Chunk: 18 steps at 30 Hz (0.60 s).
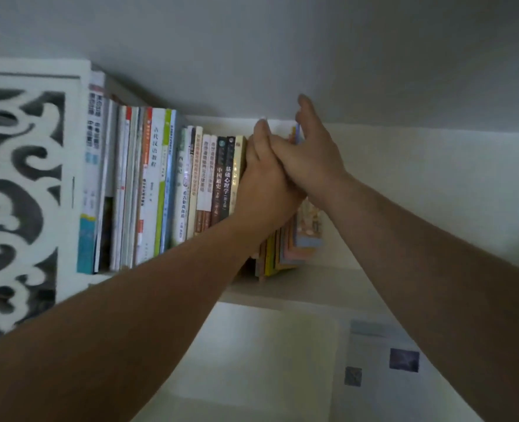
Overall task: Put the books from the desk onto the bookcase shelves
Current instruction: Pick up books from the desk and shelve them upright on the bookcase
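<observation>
Books (285, 248) gripped upright by both hands (282, 166) — bare shelf (328, 281) rightward.

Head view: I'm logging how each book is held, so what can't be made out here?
- Grip of the left hand and right hand: fingers hidden behind the hands.
- Covers of the thin books: hands and forearms block them.
- Spine titles in the shelved row: mostly blurred.
- The shelf under the row: hidden by the left forearm.
- Carved panel: cut off at the left edge.
</observation>
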Each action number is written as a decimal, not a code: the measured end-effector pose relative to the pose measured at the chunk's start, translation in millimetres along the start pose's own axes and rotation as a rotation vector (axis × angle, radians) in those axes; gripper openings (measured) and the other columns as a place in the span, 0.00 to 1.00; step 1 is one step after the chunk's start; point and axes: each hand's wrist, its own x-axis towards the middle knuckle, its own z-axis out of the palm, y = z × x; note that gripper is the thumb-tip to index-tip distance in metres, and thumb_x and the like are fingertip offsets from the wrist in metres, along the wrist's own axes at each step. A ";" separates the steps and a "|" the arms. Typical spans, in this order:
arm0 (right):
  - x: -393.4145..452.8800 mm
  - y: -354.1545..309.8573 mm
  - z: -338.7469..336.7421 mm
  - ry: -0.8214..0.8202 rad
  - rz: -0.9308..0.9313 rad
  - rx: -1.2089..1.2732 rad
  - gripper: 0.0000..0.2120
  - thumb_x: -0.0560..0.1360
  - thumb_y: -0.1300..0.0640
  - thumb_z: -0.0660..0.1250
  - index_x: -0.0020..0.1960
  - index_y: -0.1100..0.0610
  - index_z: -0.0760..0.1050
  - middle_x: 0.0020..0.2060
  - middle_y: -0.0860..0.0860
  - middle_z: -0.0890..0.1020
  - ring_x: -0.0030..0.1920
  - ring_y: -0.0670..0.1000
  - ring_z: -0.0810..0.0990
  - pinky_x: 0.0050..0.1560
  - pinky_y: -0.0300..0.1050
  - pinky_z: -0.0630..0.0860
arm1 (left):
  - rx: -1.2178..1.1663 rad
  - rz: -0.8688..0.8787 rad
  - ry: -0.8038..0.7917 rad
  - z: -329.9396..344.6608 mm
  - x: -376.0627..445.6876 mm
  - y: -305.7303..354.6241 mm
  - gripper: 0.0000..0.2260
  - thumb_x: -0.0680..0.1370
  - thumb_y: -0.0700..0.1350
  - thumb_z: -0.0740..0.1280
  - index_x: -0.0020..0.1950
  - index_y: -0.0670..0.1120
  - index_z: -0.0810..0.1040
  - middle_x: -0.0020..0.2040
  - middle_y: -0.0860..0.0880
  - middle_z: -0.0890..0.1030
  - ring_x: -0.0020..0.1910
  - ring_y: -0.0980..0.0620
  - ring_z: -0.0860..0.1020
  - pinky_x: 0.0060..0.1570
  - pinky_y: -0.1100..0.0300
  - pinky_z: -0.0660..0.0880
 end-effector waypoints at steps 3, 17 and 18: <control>3.2 12.1 8.3 -0.035 0.004 0.000 0.51 0.75 0.32 0.72 0.84 0.36 0.41 0.83 0.43 0.61 0.73 0.43 0.71 0.68 0.43 0.68 | -0.244 -0.191 -0.136 -13.5 -3.1 0.7 0.56 0.74 0.49 0.77 0.84 0.44 0.37 0.81 0.40 0.65 0.78 0.48 0.68 0.74 0.53 0.70; -81.5 85.0 41.0 -0.143 0.083 -0.135 0.76 0.50 0.22 0.80 0.83 0.38 0.37 0.83 0.47 0.58 0.82 0.55 0.60 0.78 0.70 0.63 | 0.202 -0.095 -0.875 -130.6 -65.5 8.7 0.17 0.81 0.56 0.69 0.70 0.58 0.76 0.59 0.56 0.82 0.54 0.58 0.81 0.57 0.57 0.81; -85.0 84.2 39.4 -0.154 0.142 -0.133 0.77 0.50 0.22 0.80 0.82 0.37 0.33 0.84 0.46 0.53 0.84 0.54 0.55 0.79 0.70 0.60 | 0.228 -0.083 -0.805 -132.6 -65.5 4.7 0.11 0.81 0.54 0.68 0.63 0.57 0.81 0.52 0.57 0.84 0.49 0.59 0.81 0.53 0.58 0.82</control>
